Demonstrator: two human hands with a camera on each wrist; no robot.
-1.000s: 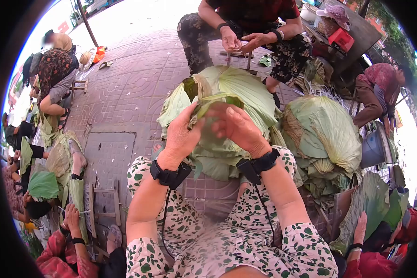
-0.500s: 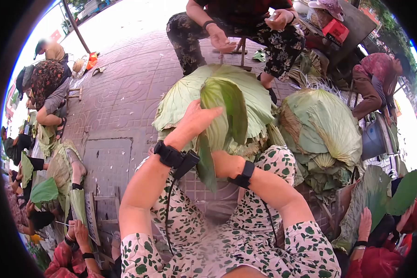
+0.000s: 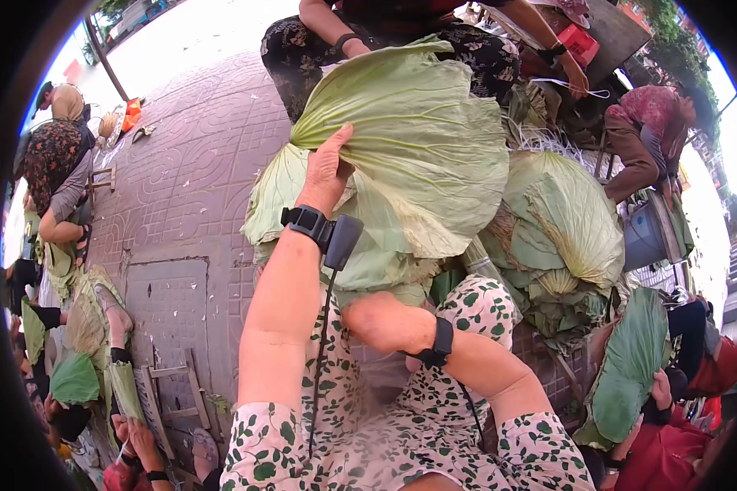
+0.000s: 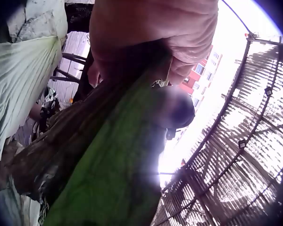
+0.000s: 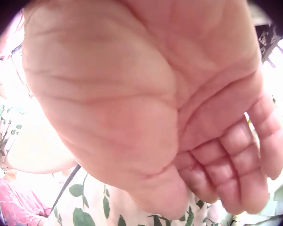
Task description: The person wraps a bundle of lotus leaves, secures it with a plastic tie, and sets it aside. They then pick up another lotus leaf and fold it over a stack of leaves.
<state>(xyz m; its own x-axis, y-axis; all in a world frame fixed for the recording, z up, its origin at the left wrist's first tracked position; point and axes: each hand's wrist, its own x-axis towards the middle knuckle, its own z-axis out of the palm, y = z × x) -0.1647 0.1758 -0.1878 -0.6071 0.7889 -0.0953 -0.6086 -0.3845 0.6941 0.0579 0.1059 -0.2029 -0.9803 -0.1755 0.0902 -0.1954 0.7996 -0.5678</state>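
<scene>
A large pale green leaf [image 3: 422, 131], spread wide with its veins showing, lies tilted over a pile of similar leaves [image 3: 274, 196] in the head view. My left hand [image 3: 326, 172] grips its near left part, thumb on top and fingers hidden beneath. In the left wrist view the left hand [image 4: 153, 33] is above the green leaf surface [image 4: 118, 155], fingertips mostly out of sight. The right hand [image 3: 389, 321] hovers over the lap, below the pile, touching no leaf. Seen in the right wrist view, the right hand [image 5: 155, 103] is empty, its fingers loosely bent.
Opposite sits a person in dark patterned trousers [image 3: 291, 61]. To the right stand another leaf pile [image 3: 561, 217] and a blue-grey bucket [image 3: 645, 237]. A wooden stool frame [image 3: 172, 393] is at the lower left. Other people handle leaves on both sides.
The leaf, folded and upright before, is now spread out farther forward in my left hand. My right hand has come out from behind it toward the lap. The person opposite has stretched an arm sideways.
</scene>
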